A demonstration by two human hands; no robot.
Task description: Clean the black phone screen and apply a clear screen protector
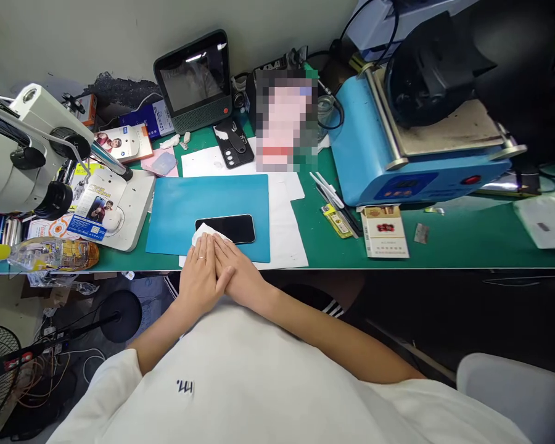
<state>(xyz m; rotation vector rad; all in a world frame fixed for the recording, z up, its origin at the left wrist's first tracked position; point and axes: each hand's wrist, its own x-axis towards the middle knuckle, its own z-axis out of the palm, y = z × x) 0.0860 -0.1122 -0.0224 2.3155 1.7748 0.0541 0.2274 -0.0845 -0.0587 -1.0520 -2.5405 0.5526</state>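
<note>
A smartphone [234,228] with a dark screen lies face up on a blue mat [203,191]. Folded white tissue [208,230] covers its left end and lower edge. Both hands meet at the mat's front edge: my left hand [198,274] has a ring on one finger, its fingers stretched flat over the tissue. Beside it, my right hand [240,271] lies with straight fingers on the same tissue, partly against the left hand. Neither hand is wrapped round anything. The fingers hide part of the tissue.
White paper [287,228] lies under the mat. A microscope [18,148] and a drink bottle [50,254] stand left. At the back is a smart display [194,80]. Tweezers [328,191], a cigarette box [385,232] and a blue heating machine [365,154] are on the right.
</note>
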